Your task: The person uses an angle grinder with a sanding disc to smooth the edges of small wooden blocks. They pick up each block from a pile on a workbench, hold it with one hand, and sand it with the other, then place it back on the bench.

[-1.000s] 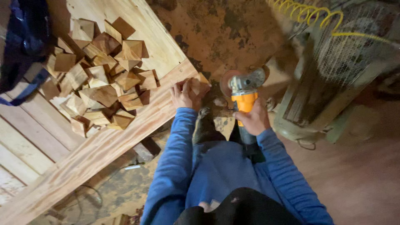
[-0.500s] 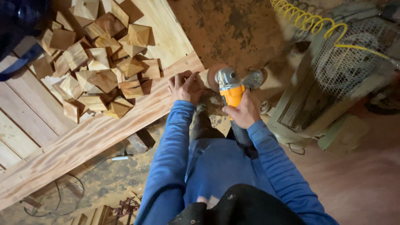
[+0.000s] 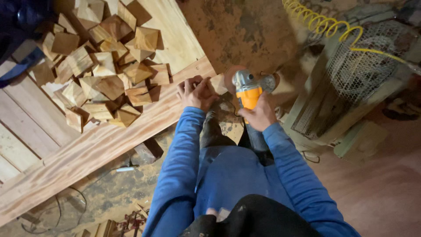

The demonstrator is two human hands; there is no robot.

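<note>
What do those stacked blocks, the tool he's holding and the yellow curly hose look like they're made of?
The blocks look like bare, unfinished wood: visible grain, tan to reddish faces. The grinder, gripped by the right hand, seems to have a grey metal head and an orange, probably plastic, body. The coiled hose looks like glossy yellow plastic, though rubber can't be ruled out.

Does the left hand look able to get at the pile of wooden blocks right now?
Probably not yet: the left hand is pressing a small wood piece at the plank's edge. Once freed, the pile lies beside it with nothing between.
</note>
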